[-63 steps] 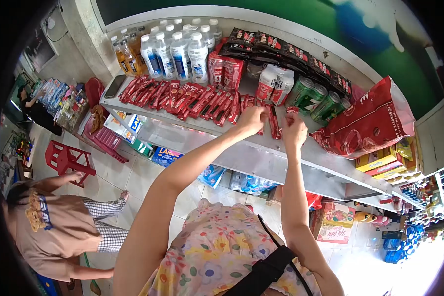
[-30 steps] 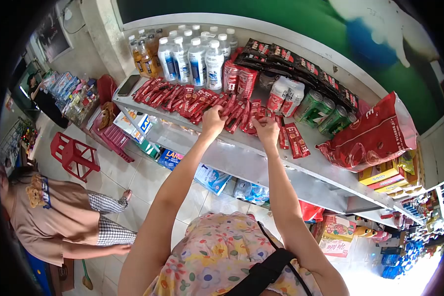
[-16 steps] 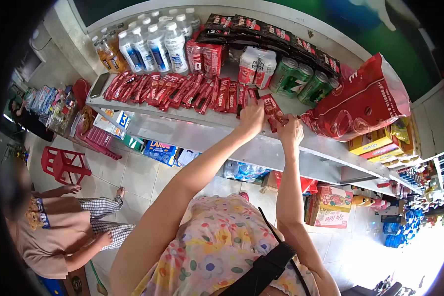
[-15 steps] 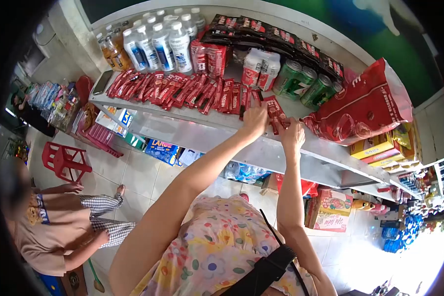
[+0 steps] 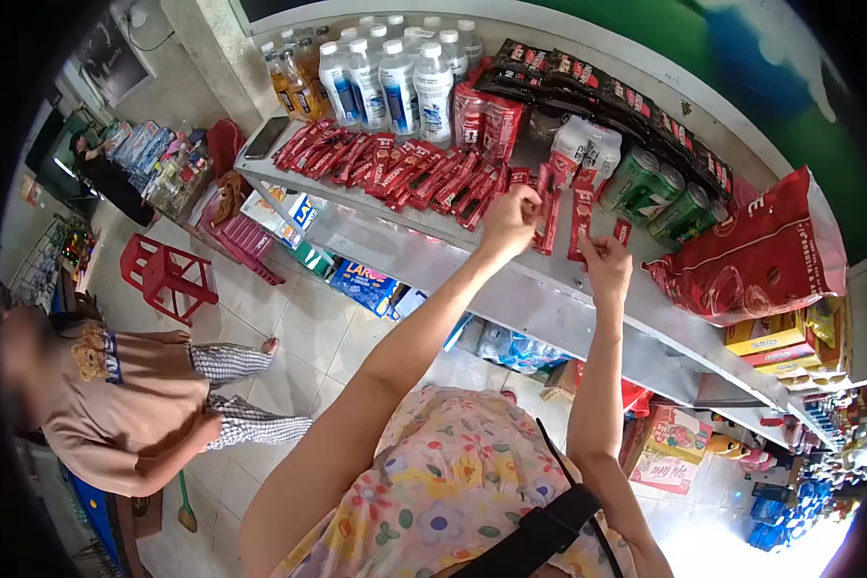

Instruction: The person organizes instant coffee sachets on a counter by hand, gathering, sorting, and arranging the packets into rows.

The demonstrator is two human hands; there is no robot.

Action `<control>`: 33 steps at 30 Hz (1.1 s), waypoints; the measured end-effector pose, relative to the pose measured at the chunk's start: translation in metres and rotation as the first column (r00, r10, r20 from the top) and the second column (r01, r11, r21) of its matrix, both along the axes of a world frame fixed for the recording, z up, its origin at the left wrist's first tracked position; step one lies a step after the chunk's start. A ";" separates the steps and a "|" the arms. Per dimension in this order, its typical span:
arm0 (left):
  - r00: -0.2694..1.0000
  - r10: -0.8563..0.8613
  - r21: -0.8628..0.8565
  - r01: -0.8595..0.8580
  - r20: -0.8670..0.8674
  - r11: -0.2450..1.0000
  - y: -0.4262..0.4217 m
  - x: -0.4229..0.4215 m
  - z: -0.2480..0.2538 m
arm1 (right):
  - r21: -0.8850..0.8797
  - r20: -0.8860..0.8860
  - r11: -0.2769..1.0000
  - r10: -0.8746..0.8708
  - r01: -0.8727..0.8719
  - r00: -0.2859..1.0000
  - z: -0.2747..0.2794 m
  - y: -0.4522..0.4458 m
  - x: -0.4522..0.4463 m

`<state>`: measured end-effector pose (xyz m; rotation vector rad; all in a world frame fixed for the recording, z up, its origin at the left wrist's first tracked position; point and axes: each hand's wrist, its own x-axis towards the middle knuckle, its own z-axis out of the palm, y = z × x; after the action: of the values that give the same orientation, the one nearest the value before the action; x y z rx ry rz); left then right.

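Many red stick sachets (image 5: pixel 385 169) lie in a long overlapping row on the metal shelf (image 5: pixel 433 236). My left hand (image 5: pixel 511 222) is closed at the right end of the row, its fingertips pinching a red sachet (image 5: pixel 543 185) that is tilted up. My right hand (image 5: pixel 606 265) is to the right, thumb and forefinger pinched on the lower end of another red sachet (image 5: pixel 580 220). Part of a further sachet (image 5: pixel 623 231) shows just behind that hand. Behind the hands stand white-and-red cans (image 5: pixel 585 152) in plastic wrap and green cans (image 5: pixel 655 193).
White bottles (image 5: pixel 397 87), amber bottles (image 5: pixel 294 87), black packets (image 5: pixel 626 101) and a phone (image 5: pixel 266 138) are on the shelf. A big red bag (image 5: pixel 756 250) stands at its right end. Another person (image 5: pixel 130 395) is at the left, near a red stool (image 5: pixel 169 279).
The view has shifted, so the shelf appears farther right. My hands have moved apart, each with a sachet between its fingertips. The other person's arm has moved slightly.
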<state>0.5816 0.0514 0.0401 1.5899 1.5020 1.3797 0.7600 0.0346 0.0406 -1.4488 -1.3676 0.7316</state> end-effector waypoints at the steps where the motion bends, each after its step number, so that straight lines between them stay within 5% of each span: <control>1: 0.995 0.011 0.001 -0.011 0.096 1.000 0.004 -0.015 -0.003 | 0.035 -0.029 0.999 0.034 -0.033 0.999 0.005 0.000 -0.014; 13: 0.916 0.199 -0.002 -0.213 -0.348 0.977 0.012 -0.094 -0.011 | 0.000 0.259 1.000 -0.009 0.010 0.966 -0.010 0.036 -0.108; 18: 0.598 0.450 0.347 -0.287 -0.663 0.893 -0.005 -0.068 0.002 | 0.146 0.314 0.989 -0.071 0.025 0.947 -0.001 0.026 -0.097; 25: 0.837 0.123 0.216 -0.005 -0.534 0.976 -0.002 -0.004 0.004 | 0.208 0.447 0.939 -0.340 0.273 0.827 -0.012 0.019 0.013; 33: 0.648 0.134 0.118 -0.069 -0.749 0.991 0.007 0.060 -0.017 | 0.190 0.590 0.941 -0.339 0.282 0.733 -0.015 0.002 0.053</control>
<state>0.6413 0.0586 0.0231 2.3432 2.0359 0.8256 0.8133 0.0365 0.0253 -1.8787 -1.5445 -0.0515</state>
